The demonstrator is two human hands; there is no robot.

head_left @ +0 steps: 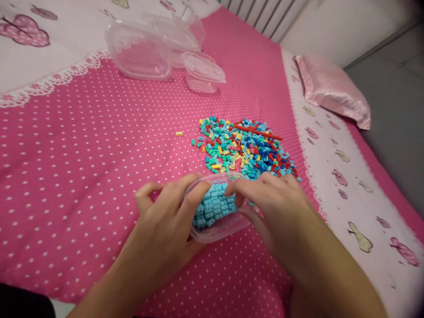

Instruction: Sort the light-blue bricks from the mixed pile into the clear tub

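Observation:
A clear plastic container (228, 232) is in front of me, with rows of light-blue toy bricks (215, 205) packed together inside it. My left hand (165, 212) grips the container's left side, one digit over the rim against the bricks. Above the right end of those bricks, my right hand (268, 201) has its fingers curled and pressed close. What the right fingertips pinch, if anything, is hidden. Just beyond the container lies a pile of loose toy bricks (225, 150) in blue, green, red and yellow.
A thin red stick (258, 132) lies across the pile. A single yellow brick (179, 134) sits apart to its left. Farther back are a large clear container (139, 75) and a small lidded one (202, 84). A pink pillow (334, 88) rests at the right on the dotted bedspread (99, 145).

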